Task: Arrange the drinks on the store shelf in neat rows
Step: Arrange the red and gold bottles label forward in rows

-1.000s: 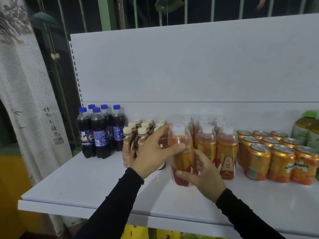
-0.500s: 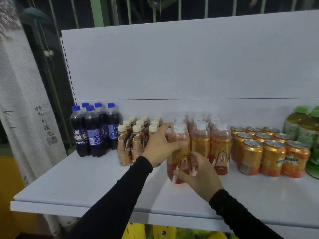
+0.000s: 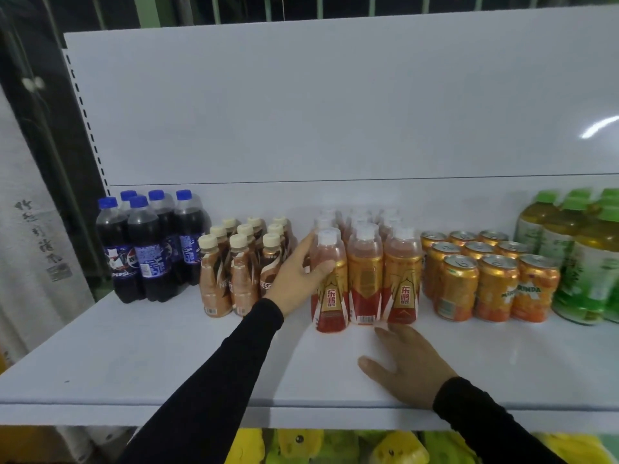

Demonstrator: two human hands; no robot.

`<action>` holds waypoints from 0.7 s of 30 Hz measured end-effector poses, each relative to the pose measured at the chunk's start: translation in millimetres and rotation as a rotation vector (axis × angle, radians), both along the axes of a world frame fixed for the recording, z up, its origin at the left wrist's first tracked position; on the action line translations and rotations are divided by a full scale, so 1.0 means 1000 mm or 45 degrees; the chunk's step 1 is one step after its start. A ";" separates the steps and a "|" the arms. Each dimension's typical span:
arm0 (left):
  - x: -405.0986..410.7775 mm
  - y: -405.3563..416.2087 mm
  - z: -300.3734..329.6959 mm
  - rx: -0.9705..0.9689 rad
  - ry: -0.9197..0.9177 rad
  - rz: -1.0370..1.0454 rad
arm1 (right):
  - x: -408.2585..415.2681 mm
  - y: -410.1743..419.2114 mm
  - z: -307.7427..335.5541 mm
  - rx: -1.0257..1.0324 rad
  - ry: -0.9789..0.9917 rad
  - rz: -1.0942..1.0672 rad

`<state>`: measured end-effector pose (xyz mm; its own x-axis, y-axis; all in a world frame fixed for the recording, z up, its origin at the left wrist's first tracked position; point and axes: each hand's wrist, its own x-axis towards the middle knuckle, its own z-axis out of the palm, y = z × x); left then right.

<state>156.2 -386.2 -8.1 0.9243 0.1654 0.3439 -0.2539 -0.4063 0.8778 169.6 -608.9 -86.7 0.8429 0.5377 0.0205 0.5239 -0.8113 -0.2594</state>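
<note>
Labels first, as I read them off the head camera: PEPSI on the cola bottles (image 3: 147, 249) at far left, a partial "NES" on the coffee bottles (image 3: 241, 262) beside them, red Chinese characters on the orange-and-red bottles (image 3: 365, 269) in the middle, MIRINDA on the cans (image 3: 485, 276), and green-capped tea bottles (image 3: 579, 256) at far right whose print I cannot make out. All stand upright in rows toward the back of the white shelf (image 3: 167, 356). I see a broad bare strip of shelf between the drinks and the front edge, widest at the left corner. My left hand (image 3: 298, 276) wraps the front-left orange bottle (image 3: 330, 279), thumb across its front and fingers behind its shoulder; that bottle stands on the shelf a touch forward of its two neighbours. My right hand (image 3: 405, 366) lies flat, fingers spread and holding nothing, on the shelf near the front edge, fingertips just short of the front row; whether they touch a bottle base is probably no, though the blur leaves it unsure. Yellow plush shapes (image 3: 335, 447) show below the shelf.
</note>
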 end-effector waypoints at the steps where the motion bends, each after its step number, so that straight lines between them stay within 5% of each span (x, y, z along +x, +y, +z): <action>1: -0.004 -0.003 -0.005 0.031 -0.022 0.016 | 0.000 0.000 0.000 -0.029 0.002 -0.006; 9: -0.012 -0.008 -0.072 0.075 0.053 0.195 | 0.001 0.000 -0.005 -0.088 0.005 -0.036; 21: -0.002 -0.005 -0.065 0.135 0.165 0.170 | -0.002 0.000 -0.003 -0.107 0.040 -0.041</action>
